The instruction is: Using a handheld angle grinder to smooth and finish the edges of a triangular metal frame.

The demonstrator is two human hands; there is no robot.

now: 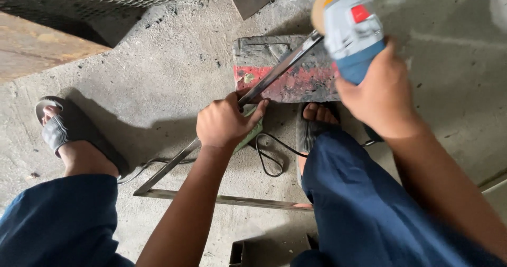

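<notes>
Left hand (pixel 224 123) clamped around a steel bar (pixel 280 69), part of a thin metal frame (pixel 222 199) lying on the concrete floor (pixel 174 72). The bar runs up from the fist onto a worn block (pixel 296 82), grey with a red band, and rests across it. Right hand (pixel 377 90) closed around the blue body of an angle grinder (pixel 351 32), disc just above the bar's upper end; contact unclear. Black cord (pixel 269 159) loops on the floor between the sandalled feet (pixel 71 132).
</notes>
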